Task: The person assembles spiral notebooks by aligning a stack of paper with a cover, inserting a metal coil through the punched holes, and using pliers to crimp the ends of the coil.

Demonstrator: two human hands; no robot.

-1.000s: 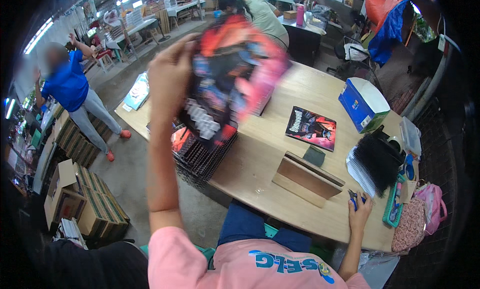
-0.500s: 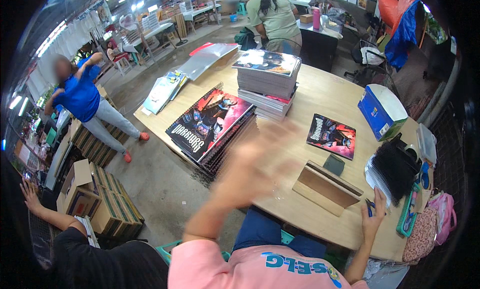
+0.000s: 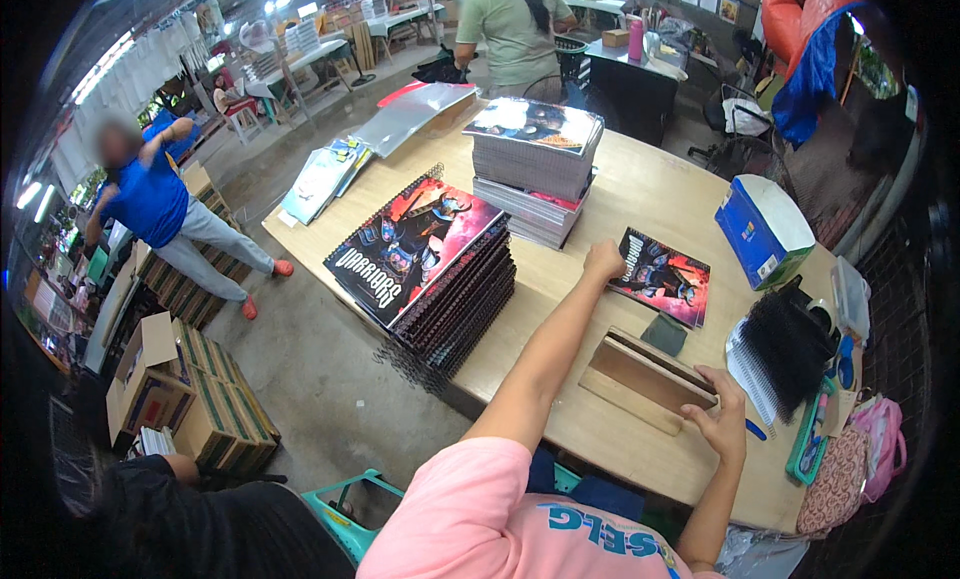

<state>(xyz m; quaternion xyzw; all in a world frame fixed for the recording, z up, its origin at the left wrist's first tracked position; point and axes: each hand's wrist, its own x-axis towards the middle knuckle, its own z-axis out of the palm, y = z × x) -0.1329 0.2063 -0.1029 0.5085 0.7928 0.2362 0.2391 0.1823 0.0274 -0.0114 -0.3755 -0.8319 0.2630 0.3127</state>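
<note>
In the head view, the left hand [image 3: 603, 262] reaches across the table [image 3: 550, 279] to the left edge of a book [image 3: 665, 279] with a black and red cover, lying flat. Its fingers are curled together there; I cannot tell whether they pinch the edge. The right hand [image 3: 722, 419] is at the right end of a wooden stand [image 3: 652, 369], thumb and forefinger wide apart; contact with the wood is unclear. A blue handle [image 3: 757, 430] shows just beside that hand, and whether the hand holds it I cannot tell. A dark block [image 3: 663, 334] sits between book and stand. A coil-bound stack [image 3: 420, 244] with a similar cover stands to the left, near a taller pile [image 3: 535, 164]. Black coils [image 3: 785, 329] lie to the right, near a green tray [image 3: 800, 468].
</note>
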